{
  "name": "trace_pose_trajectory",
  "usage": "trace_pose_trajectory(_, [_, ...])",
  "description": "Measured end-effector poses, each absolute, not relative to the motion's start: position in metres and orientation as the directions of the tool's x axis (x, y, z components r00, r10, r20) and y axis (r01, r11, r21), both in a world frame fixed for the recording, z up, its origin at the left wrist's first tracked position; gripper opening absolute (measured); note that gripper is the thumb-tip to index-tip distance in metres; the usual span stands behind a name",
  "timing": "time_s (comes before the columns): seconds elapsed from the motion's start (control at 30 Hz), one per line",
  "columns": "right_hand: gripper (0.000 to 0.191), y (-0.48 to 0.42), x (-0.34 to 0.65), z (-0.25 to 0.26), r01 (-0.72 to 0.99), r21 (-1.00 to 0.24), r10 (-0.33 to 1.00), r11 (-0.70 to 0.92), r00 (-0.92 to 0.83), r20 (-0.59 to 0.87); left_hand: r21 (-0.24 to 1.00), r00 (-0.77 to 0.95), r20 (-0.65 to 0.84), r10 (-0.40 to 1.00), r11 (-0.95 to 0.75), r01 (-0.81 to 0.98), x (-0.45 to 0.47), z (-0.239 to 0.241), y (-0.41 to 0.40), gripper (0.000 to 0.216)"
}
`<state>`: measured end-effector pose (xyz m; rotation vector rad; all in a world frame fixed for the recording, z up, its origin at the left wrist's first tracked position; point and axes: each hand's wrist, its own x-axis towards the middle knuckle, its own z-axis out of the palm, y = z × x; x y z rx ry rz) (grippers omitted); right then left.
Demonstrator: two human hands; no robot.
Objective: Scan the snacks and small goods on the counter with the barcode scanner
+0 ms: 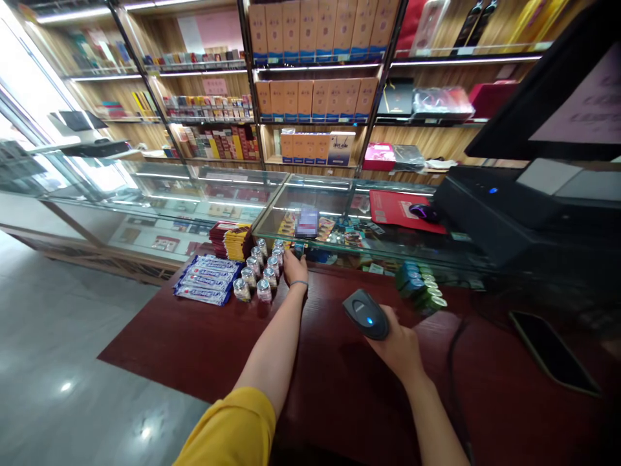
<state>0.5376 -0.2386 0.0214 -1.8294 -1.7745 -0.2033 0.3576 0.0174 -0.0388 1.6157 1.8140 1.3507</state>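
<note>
My right hand is wrapped round a dark handheld barcode scanner, its blue light lit, above the brown counter. My left hand reaches forward beside two rows of small jars with silvery lids. Its fingers are curled at a small dark item, too unclear to name. Left of the jars lie blue-and-white packets in a row. Behind those packets stand red and yellow packs, stacked together. A group of green and blue rolls or tubes sits to the right, beyond the scanner.
A glass display case runs behind the counter. On it lie a red mat and a mouse. A dark monitor stands at right, with a phone and a cable nearer me. Stocked shelves line the wall.
</note>
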Motion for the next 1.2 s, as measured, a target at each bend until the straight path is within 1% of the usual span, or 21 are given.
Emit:
trace_pose_trajectory(0.17, [0.032, -0.239, 0.538, 0.022, 0.946, -0.323, 0.882, 0.009, 0.145, 0.449, 0.824, -0.272, 0.301, 0.914, -0.106, 0.557, 0.356, -0.039, 0.017, 0.033])
trace_pose_trajectory(0.27, [0.034, -0.239, 0.538, 0.020, 0.947, -0.321, 0.883, 0.006, 0.146, 0.446, 0.827, -0.270, 0.299, 0.915, -0.108, 0.551, 0.356, -0.039, 0.017, 0.030])
trace_pose_trajectory(0.53, [0.036, -0.239, 0.538, 0.020, 0.940, -0.342, 0.893, -0.007, 0.160, 0.421, 0.846, -0.265, 0.324, 0.908, -0.153, 0.511, 0.355, -0.038, 0.014, 0.037])
trace_pose_trajectory(0.7, [0.036, -0.238, 0.539, 0.019, 0.934, -0.357, 0.884, -0.017, 0.182, 0.432, 0.850, -0.242, 0.334, 0.911, -0.180, 0.495, 0.356, -0.031, 0.006, 0.050])
trace_pose_trajectory(0.87, [0.037, -0.238, 0.541, 0.024, 0.934, -0.355, 0.880, -0.031, 0.194, 0.434, 0.832, -0.195, 0.383, 0.903, -0.246, 0.497, 0.354, -0.022, -0.006, 0.062])
trace_pose_trajectory(1.0, [0.030, -0.241, 0.546, 0.033, 0.918, -0.378, 0.864, -0.117, 0.282, 0.417, 0.802, -0.177, 0.465, 0.868, -0.328, 0.499, 0.355, -0.022, -0.018, 0.064])
trace_pose_trajectory(1.1, [0.033, -0.245, 0.556, 0.039, 0.892, -0.397, 0.823, -0.218, 0.386, 0.417, 0.798, -0.180, 0.518, 0.836, -0.396, 0.455, 0.368, -0.021, -0.033, 0.060])
trace_pose_trajectory(1.2, [0.036, -0.250, 0.570, 0.043, 0.845, -0.405, 0.745, -0.349, 0.512, 0.427, 0.804, -0.058, 0.533, 0.844, -0.484, 0.346, 0.395, -0.016, -0.051, 0.048])
